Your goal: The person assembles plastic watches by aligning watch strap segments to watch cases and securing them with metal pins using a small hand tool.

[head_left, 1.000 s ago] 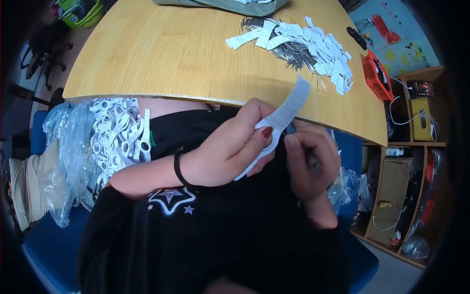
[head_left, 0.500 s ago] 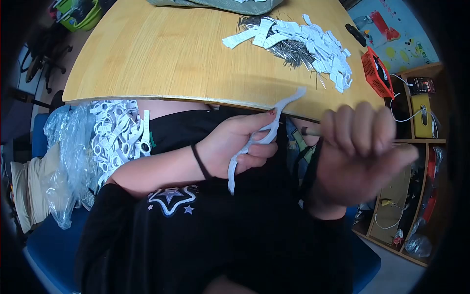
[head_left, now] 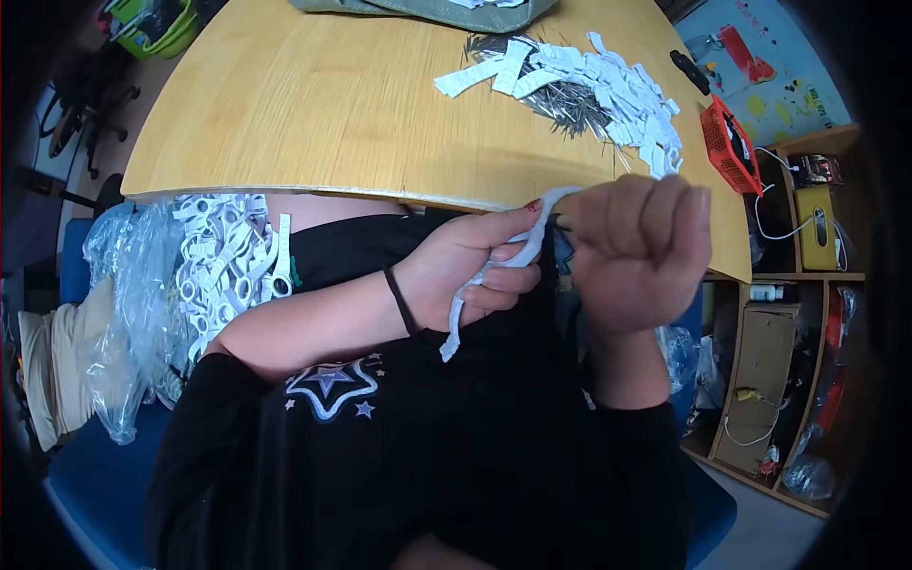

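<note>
My left hand (head_left: pixel 484 271) is closed round a white strip (head_left: pixel 454 323), seen edge-on, with its lower end hanging below my fingers. The strip's upper end curves over toward my right hand (head_left: pixel 636 247), whose fingers are curled at the table's front edge. Something small and dark shows between the two hands; what my right hand grips is mostly hidden by its fingers. On the table (head_left: pixel 313 104) lies a pile of white strips (head_left: pixel 636 104) beside thin dark metal pins (head_left: pixel 570 103). Many white strips with rings (head_left: pixel 228 256) lie to the left of my lap.
A red basket (head_left: pixel 730 147) and a black object (head_left: pixel 691 72) are at the table's right side. A grey-green bag (head_left: pixel 427 11) lies at the far edge. Clear plastic (head_left: pixel 133 313) hangs at the left. Wooden shelves (head_left: pixel 803 280) with a yellow box stand at the right.
My right hand moved out to the right, then came back beside the strip. My left hand has turned the strip from face-on to edge-on and still holds it.
</note>
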Available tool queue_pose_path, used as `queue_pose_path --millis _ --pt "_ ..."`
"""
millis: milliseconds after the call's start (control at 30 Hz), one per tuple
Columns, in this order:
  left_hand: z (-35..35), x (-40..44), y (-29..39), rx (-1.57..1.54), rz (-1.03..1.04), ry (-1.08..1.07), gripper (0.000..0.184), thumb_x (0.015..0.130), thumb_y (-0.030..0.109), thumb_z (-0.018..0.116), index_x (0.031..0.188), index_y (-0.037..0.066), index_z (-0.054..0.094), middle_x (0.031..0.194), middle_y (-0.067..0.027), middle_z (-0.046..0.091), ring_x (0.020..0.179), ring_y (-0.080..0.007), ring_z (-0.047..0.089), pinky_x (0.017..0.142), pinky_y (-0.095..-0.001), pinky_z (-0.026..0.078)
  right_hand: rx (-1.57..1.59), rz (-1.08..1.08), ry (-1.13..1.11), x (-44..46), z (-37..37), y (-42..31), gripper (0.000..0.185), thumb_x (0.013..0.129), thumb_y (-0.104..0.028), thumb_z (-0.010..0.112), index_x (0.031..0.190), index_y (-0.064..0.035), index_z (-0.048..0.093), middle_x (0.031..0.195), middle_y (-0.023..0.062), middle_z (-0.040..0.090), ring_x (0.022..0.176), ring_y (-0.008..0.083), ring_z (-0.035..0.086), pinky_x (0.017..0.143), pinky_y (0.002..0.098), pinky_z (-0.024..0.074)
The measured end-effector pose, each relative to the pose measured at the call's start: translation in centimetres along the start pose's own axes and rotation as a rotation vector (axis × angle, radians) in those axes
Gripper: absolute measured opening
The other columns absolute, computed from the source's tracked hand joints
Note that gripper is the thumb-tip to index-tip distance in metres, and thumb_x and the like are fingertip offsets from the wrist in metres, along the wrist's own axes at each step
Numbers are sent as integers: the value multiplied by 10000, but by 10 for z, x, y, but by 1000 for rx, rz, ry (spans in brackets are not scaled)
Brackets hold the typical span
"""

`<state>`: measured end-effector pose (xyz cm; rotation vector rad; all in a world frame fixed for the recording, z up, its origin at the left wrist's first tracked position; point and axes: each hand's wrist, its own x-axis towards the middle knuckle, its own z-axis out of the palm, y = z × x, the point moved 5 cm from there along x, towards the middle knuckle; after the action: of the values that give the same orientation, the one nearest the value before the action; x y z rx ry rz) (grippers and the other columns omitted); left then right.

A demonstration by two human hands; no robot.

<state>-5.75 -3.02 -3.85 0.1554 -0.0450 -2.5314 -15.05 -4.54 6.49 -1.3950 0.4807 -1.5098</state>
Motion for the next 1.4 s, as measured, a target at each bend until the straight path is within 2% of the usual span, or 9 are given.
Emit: queue_pose_path --millis 267,333,400,533,867,900,1033,1167,1400 --pt "-7 -15 13 251 -121 -146 252 1049 288 441 894 94 487 660 4 447 471 -90 424 360 -212 339 120 -48 38 10 -23 -3 418 1067 -277 289 697 -92 349 567 -20 305 461 101 246 466 288 246" --pt "16 -57 31 1052 -126 193 261 1041 274 461 907 56 512 673 -26 496 480 -140 490 416 -256 404 158 -165 97 12 -45 -23 402 1065 -260 346 711 -76 396 578 -28 332 473 75 272 469 279 251" --pt "15 -91 58 1809 340 -177 347 1021 245 500 769 17 571 697 -77 530 577 -192 517 585 -336 441 -479 -61 292 14 -81 -35 350 1039 -230 457 742 -46 474 609 -32 388 521 50 322 491 259 264" --pt "76 -130 81 2059 251 265 330 992 189 538 741 -13 611 781 -97 554 716 -202 557 653 -308 429 -1097 154 321 16 -133 -31 214 932 -185 678 914 27 650 746 -6 543 682 50 462 609 216 354" --pt "104 -65 249 2847 719 765 250 1000 225 548 1001 -18 608 793 -70 647 659 -151 594 604 -269 464 -1791 209 163 24 -147 -9 413 862 -306 722 1123 12 678 938 210 668 866 340 655 808 393 512" --pt "102 -54 267 2714 840 948 218 862 211 620 811 13 693 763 -206 668 689 -375 646 644 -439 514 -1701 275 174 23 -152 -8 457 853 -300 727 1168 23 653 956 219 672 879 349 659 805 401 515" --pt "89 -3 294 2731 993 826 167 818 144 604 875 27 708 825 -242 677 783 -414 661 722 -463 534 -1763 233 199 27 -141 -5 519 839 -246 741 1236 53 591 1008 231 677 906 360 665 811 414 514" --pt "39 50 327 3156 459 814 260 818 187 560 799 -31 701 795 -287 665 780 -440 662 761 -482 537 -1619 308 137 26 -151 -8 494 835 -226 748 1215 49 595 940 190 669 825 292 656 755 382 513" --pt "101 -5 269 2660 1293 754 272 907 223 577 847 -24 673 956 -300 628 911 -373 632 776 -447 512 -1331 387 207 13 -180 -10 361 848 -252 754 1011 57 662 733 82 573 662 124 510 626 292 447"
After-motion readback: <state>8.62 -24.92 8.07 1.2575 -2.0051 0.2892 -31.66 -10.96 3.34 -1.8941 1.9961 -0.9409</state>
